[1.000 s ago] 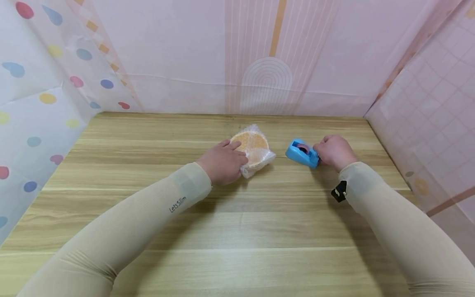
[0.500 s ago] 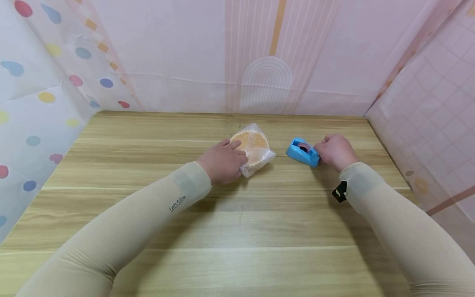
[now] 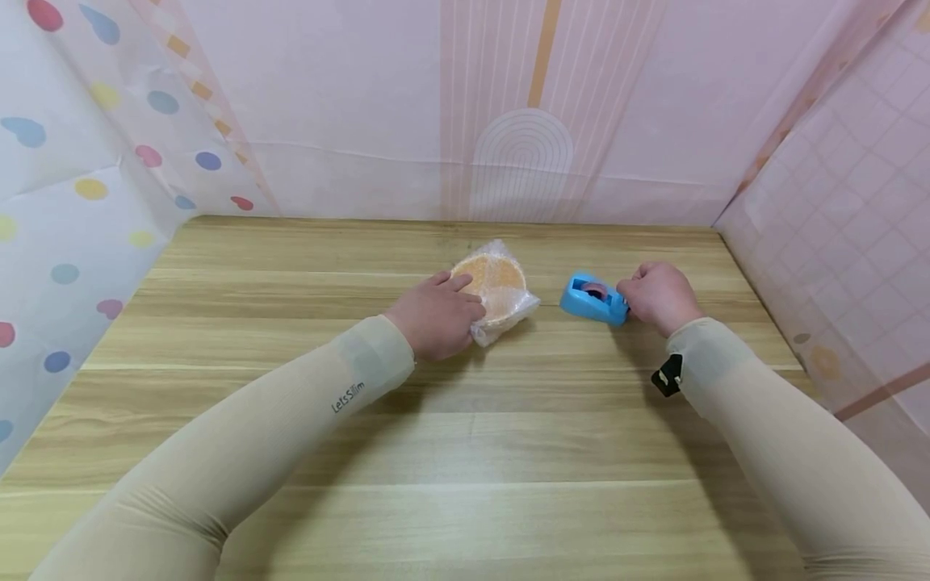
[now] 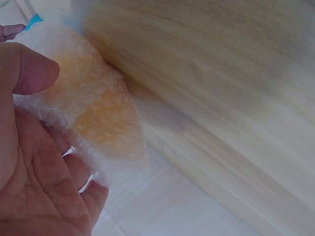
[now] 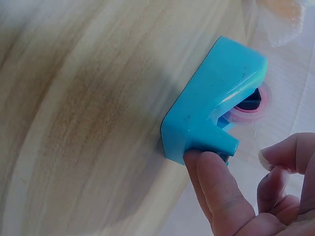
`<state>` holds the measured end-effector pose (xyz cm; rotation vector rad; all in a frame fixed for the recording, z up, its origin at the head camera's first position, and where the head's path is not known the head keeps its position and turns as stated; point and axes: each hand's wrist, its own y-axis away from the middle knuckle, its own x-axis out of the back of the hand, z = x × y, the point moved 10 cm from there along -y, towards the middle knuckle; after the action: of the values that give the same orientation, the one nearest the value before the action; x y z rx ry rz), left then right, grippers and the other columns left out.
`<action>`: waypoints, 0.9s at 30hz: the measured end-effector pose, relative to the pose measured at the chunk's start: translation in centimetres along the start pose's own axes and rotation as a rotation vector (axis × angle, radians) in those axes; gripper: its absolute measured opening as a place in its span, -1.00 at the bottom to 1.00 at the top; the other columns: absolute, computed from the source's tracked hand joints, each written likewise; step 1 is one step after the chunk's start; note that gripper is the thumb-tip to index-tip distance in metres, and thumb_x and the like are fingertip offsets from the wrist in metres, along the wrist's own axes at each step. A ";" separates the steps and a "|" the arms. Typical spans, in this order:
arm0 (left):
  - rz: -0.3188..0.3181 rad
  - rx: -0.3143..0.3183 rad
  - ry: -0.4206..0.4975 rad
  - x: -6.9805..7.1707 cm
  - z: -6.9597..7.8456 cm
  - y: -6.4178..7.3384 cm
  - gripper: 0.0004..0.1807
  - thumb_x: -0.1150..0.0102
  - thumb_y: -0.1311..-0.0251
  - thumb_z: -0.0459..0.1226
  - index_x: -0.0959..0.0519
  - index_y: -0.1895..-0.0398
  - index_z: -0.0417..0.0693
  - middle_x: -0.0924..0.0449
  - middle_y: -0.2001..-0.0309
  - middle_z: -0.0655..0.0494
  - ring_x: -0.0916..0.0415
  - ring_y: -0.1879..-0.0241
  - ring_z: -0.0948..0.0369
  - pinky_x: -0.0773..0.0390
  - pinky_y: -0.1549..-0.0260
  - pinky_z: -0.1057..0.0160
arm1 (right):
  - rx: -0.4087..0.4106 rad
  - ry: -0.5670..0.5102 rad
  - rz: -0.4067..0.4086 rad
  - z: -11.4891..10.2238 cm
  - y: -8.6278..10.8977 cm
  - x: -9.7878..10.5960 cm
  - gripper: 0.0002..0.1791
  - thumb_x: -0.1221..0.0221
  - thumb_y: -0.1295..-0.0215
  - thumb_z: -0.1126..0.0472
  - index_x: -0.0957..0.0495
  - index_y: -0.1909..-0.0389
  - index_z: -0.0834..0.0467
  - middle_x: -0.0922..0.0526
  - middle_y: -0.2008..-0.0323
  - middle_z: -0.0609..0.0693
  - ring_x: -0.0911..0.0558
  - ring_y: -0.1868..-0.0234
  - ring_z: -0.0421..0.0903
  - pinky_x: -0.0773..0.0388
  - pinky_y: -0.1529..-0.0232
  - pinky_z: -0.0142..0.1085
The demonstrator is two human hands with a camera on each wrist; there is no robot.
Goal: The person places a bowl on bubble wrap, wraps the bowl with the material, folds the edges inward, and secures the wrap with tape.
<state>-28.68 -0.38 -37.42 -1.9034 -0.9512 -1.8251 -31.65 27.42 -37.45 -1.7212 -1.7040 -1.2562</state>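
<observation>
Just in from the middle of the desk's (image 3: 436, 452) back edge, the left hand (image 3: 436, 316) grips a bubble-wrapped disc (image 3: 503, 295), likely to steady it. Towards the back-right corner sits a blue dispenser (image 3: 581, 305); the right hand's (image 3: 661, 295) narrowed fingers apparently pinch its tape (image 5: 264, 104).

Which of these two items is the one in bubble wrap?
The round orange item, held by the left hand; the blue tape dispenser at the right hand is unwrapped.

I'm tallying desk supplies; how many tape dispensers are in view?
1: a blue tape dispenser on the wooden table, right of the bubble-wrapped bundle and touched by the right hand.
</observation>
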 end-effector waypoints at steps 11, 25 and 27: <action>-0.004 0.002 -0.003 -0.1 0.0 0.0 -0.55 0.09 -0.49 -0.18 -0.58 -0.32 -0.03 -0.54 -0.45 0.07 -0.16 -0.63 -0.12 -0.11 -0.64 -0.18 | -0.022 -0.034 -0.023 0.6 0.1 -0.1 -0.65 0.00 -0.60 0.01 -0.45 0.19 0.25 -0.58 0.26 0.11 -0.55 0.24 0.02 -0.42 0.34 -0.23; 0.000 0.005 -0.003 -0.2 -0.1 -0.1 -0.55 0.09 -0.49 -0.18 -0.58 -0.33 -0.02 -0.54 -0.45 0.09 -0.15 -0.63 -0.11 -0.10 -0.65 -0.17 | -0.004 -0.340 -0.087 1.2 -0.3 -0.8 -0.75 0.04 -0.52 0.20 -0.38 0.08 0.35 -0.55 -0.23 0.42 -0.68 -0.20 0.16 -0.69 -0.22 -0.07; -0.001 0.006 0.000 -0.3 -0.1 -0.1 -0.54 0.10 -0.49 -0.18 -0.58 -0.34 -0.02 -0.54 -0.45 0.09 -0.15 -0.64 -0.11 -0.09 -0.65 -0.17 | 0.000 -0.381 -0.096 1.3 -0.2 -0.8 -0.75 0.04 -0.50 0.22 -0.40 0.06 0.36 -0.55 -0.23 0.41 -0.70 -0.17 0.10 -0.68 -0.23 -0.09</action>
<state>-28.83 -0.42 -37.71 -1.8998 -0.9559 -1.8210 -31.31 28.05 -38.84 -1.9984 -2.0162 -1.0117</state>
